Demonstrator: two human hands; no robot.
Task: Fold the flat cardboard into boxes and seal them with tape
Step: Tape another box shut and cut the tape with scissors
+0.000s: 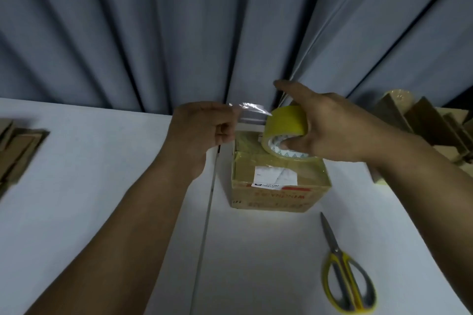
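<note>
The box [279,186], at the white desk's [102,186] far edge, bore a white label [276,174] and upside-down red print [281,195], too blurred to read. Above it the left hand [202,130] pinched the tape end [252,112] while the right hand [330,130] gripped the roll [286,123]. Cardboard [18,151] at the left edge was blurred and cut off. A grey curtain [153,33] hung behind.

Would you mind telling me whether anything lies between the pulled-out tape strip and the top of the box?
Nothing visible does. The strip, stretched between the left hand and the roll in the right hand, hangs above the box; the scissors lie on the table, off to the near right.
</note>
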